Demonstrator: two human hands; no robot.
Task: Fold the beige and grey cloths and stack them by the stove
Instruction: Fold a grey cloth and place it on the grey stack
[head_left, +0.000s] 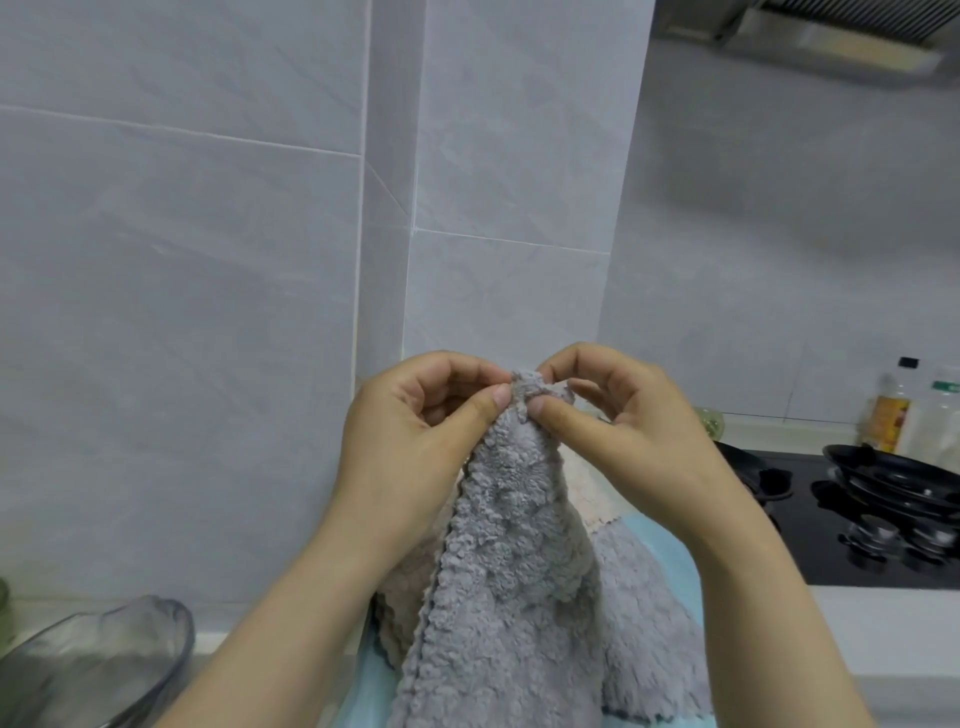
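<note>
We pinch top corner of grey cloth (509, 571) with both hands: left hand (415, 447) grips it between thumb and forefinger from left, right hand (623, 431) likewise from right, fingertips nearly meeting. Cloth hangs from our pinch, raised over counter (883, 623), lower part draping toward near edge. Beige cloth (587, 493) lies behind it on blue mat (670, 551). Stove (810, 540) with black pan (893, 483) at counter's right end; glass bowl (104, 660) at left near edge.

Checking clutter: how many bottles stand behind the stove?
2: a black-capped bottle behind the stove, far right; a green-labelled bottle beside it at the frame edge. Others may be hidden.
</note>
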